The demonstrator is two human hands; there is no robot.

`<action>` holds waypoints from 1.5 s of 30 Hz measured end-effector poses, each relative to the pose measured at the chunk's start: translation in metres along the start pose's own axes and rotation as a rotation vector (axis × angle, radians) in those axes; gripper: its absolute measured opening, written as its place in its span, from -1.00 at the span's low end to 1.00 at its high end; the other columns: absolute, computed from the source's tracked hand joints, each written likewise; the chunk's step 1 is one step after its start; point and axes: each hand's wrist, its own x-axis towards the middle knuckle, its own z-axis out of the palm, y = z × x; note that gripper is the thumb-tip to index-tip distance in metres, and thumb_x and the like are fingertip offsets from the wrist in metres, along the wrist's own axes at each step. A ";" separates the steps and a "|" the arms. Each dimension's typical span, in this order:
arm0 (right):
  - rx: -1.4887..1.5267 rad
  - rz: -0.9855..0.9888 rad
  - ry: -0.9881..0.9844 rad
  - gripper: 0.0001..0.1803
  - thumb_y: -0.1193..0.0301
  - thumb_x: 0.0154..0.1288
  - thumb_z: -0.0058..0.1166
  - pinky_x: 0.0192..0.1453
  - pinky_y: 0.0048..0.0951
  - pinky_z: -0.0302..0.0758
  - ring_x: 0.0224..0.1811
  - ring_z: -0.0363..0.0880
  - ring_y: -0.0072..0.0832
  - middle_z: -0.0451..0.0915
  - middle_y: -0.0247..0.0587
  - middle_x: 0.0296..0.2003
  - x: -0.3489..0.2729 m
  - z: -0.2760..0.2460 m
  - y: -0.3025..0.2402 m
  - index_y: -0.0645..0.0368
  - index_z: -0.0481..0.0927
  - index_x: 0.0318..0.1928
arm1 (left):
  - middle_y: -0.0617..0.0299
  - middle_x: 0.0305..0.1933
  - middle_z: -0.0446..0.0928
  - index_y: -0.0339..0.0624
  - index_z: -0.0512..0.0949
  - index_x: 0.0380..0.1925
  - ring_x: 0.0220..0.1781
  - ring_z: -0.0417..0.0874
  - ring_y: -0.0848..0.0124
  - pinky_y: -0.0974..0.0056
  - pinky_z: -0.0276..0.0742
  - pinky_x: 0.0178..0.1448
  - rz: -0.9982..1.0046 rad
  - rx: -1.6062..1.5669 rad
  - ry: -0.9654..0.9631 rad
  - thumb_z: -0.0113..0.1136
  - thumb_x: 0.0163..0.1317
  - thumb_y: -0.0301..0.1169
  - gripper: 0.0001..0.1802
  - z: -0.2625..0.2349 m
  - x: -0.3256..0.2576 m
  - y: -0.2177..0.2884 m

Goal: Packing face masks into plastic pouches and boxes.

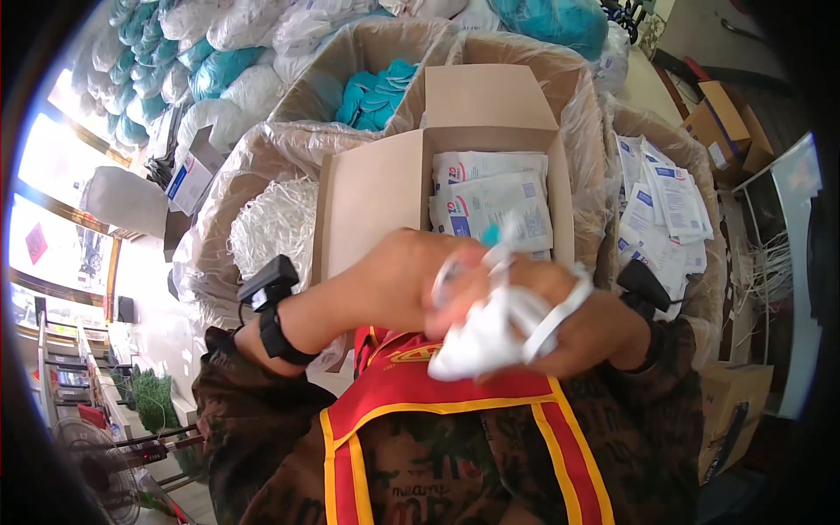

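Note:
My two hands meet in front of my chest, over the near edge of an open cardboard box [367,206]. Between them is a soft white piece with white straps [479,343], blurred by motion; its exact kind does not show. My right hand [560,302] is closed around it, a strap crossing the back of the hand. Curled fingers of my left hand [455,276] grip it from the other side, near a strap loop. A bit of teal [490,234] shows just beyond the fingers. Inside the box lie flat white printed packets [494,210], partly hidden by my hands.
Plastic-lined cartons surround the box: one with white straps [278,226] at left, one with teal pads [376,98] behind, one with white packets [661,210] at right. Bagged goods [219,70] pile up at far left. A fan [96,468] stands lower left.

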 end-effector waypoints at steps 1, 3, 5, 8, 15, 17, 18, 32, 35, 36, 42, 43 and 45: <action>0.025 -0.021 -0.195 -0.51 0.31 0.05 0.47 0.33 -0.11 0.28 -0.05 0.60 -0.16 0.62 -0.09 -0.10 0.005 -0.002 0.000 0.20 0.59 -0.03 | 0.04 -0.37 0.53 -0.15 0.47 -0.28 -0.27 0.61 -0.01 0.01 0.53 -0.22 0.087 0.025 -0.034 0.36 -0.12 -0.37 -0.64 0.000 -0.002 0.001; 0.222 0.078 -0.111 -0.73 0.26 0.21 0.33 0.14 -0.10 0.38 -0.18 0.56 -0.14 0.60 -0.12 -0.29 0.011 0.003 -0.027 0.19 0.61 -0.28 | 0.06 -0.37 0.54 -0.14 0.48 -0.27 -0.30 0.62 0.02 0.03 0.53 -0.26 0.260 0.078 -0.094 0.34 -0.09 -0.35 -0.65 -0.003 -0.006 0.002; 0.319 0.169 -0.157 -0.74 0.27 0.22 0.32 0.05 -0.11 0.42 -0.23 0.56 -0.13 0.60 -0.14 -0.31 -0.008 0.001 -0.044 0.20 0.60 -0.32 | 0.15 -0.42 0.48 -0.14 0.48 -0.27 -0.40 0.60 0.13 0.12 0.53 -0.35 0.197 0.206 -0.231 0.29 -0.05 -0.36 -0.69 -0.016 -0.025 0.031; 0.344 0.192 -0.256 -0.72 0.28 0.20 0.34 0.05 -0.09 0.45 -0.16 0.58 -0.12 0.62 -0.09 -0.31 -0.031 -0.004 -0.050 0.20 0.58 -0.25 | 0.22 -0.48 0.40 -0.13 0.47 -0.28 -0.47 0.56 0.20 0.15 0.51 -0.41 0.139 0.238 -0.314 0.27 -0.04 -0.38 -0.71 -0.032 -0.047 0.057; 0.401 0.597 0.105 -0.61 0.25 0.14 0.37 0.07 -0.10 0.55 -0.23 0.65 -0.18 0.63 -0.11 -0.24 -0.088 -0.050 -0.097 0.20 0.55 -0.14 | 0.19 -0.49 0.48 -0.08 0.54 -0.39 -0.45 0.61 0.26 0.18 0.49 -0.43 -0.127 0.535 -0.118 0.36 -0.13 -0.30 -0.73 -0.073 -0.109 0.046; 0.428 0.756 0.498 -0.57 0.29 0.06 0.41 -0.10 -0.26 0.63 -0.36 0.68 -0.29 0.66 -0.06 -0.24 -0.111 -0.056 -0.092 0.29 0.57 -0.15 | 0.07 -0.53 0.51 -0.11 0.55 -0.40 -0.42 0.61 0.11 0.09 0.49 -0.38 -0.389 0.814 0.108 0.39 -0.08 -0.33 -0.75 -0.093 -0.123 0.018; 0.455 0.735 0.579 -0.59 0.32 0.09 0.39 -0.16 -0.32 0.64 -0.39 0.68 -0.32 0.66 -0.08 -0.25 -0.103 -0.056 -0.075 0.31 0.57 -0.13 | 0.10 -0.51 0.50 -0.11 0.51 -0.40 -0.42 0.61 0.10 0.09 0.48 -0.38 -0.384 0.741 0.117 0.41 -0.11 -0.32 -0.70 -0.093 -0.108 0.021; 0.929 0.389 0.423 -0.37 0.17 0.21 0.36 -0.15 -0.48 0.61 -0.16 0.66 -0.51 0.62 -0.17 0.00 -0.014 -0.044 0.068 0.25 0.46 0.18 | 0.29 -0.49 0.37 -0.02 0.43 -0.38 -0.46 0.52 0.32 0.25 0.44 -0.53 0.238 1.206 0.294 0.22 -0.09 -0.47 -0.77 -0.070 0.008 0.052; 1.065 0.334 0.214 -0.33 0.16 0.16 0.41 -0.08 -0.46 0.59 -0.15 0.65 -0.52 0.63 -0.22 -0.03 0.001 -0.021 0.071 0.25 0.46 0.17 | 0.29 -0.49 0.36 -0.02 0.41 -0.38 -0.45 0.51 0.33 0.25 0.44 -0.53 0.296 1.176 0.300 0.20 -0.06 -0.46 -0.78 -0.061 0.022 0.048; 1.095 0.325 0.183 -0.34 0.17 0.15 0.41 -0.07 -0.45 0.58 -0.16 0.65 -0.52 0.63 -0.24 -0.05 0.008 -0.009 0.068 0.25 0.47 0.16 | 0.29 -0.49 0.36 -0.02 0.41 -0.38 -0.45 0.51 0.32 0.25 0.44 -0.52 0.284 1.183 0.301 0.20 -0.06 -0.46 -0.78 -0.060 0.025 0.048; 0.726 0.596 0.013 -0.64 0.41 0.16 0.39 -0.06 -0.52 0.50 -0.15 0.61 -0.59 0.68 -0.32 -0.21 0.007 0.007 0.022 0.23 0.62 -0.05 | 0.22 -0.44 0.43 -0.05 0.42 -0.31 -0.38 0.58 0.20 0.15 0.50 -0.44 0.125 1.077 0.257 0.27 -0.05 -0.43 -0.72 -0.057 0.016 0.039; 0.613 0.571 0.033 -0.57 0.50 0.10 0.38 -0.03 -0.47 0.52 -0.14 0.62 -0.55 0.67 -0.28 -0.19 0.002 0.003 0.015 0.24 0.57 0.01 | 0.20 -0.43 0.45 -0.06 0.42 -0.30 -0.36 0.59 0.16 0.12 0.51 -0.41 0.075 1.001 0.243 0.30 -0.06 -0.42 -0.70 -0.054 0.009 0.034; 0.615 0.507 0.307 -0.45 0.63 0.06 0.34 0.02 -0.42 0.54 -0.10 0.64 -0.50 0.66 -0.19 -0.12 -0.008 0.002 -0.006 0.27 0.48 0.11 | 0.09 -0.36 0.52 -0.11 0.42 -0.24 -0.25 0.62 0.03 0.02 0.52 -0.27 -0.077 0.775 0.144 0.39 -0.11 -0.39 -0.58 -0.046 -0.002 0.026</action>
